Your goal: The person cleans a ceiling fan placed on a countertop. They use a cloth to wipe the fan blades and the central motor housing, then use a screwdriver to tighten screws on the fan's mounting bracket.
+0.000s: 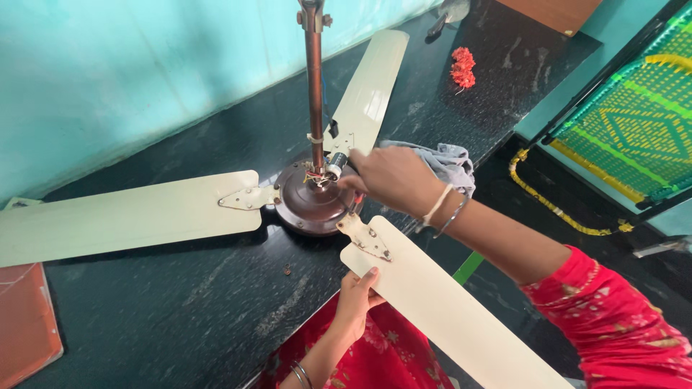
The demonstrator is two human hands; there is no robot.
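A ceiling fan lies on a black stone counter (180, 310), with a brown motor housing (306, 205), a brown down rod (314, 86) and three cream blades. My right hand (389, 180) reaches over the motor and grips a small cylindrical capacitor (336, 164) beside the loose coloured wires at the rod's base. My left hand (355, 299) holds the edge of the near blade (440, 310), just below its metal bracket (366, 238). Bangles and a white thread circle my right wrist.
A grey cloth (450, 160) lies on the counter behind my right hand. A red flower cluster (462, 67) sits at the far right of the counter. An orange-brown flat object (25, 317) lies at the left edge. A green woven frame (634, 122) stands at right.
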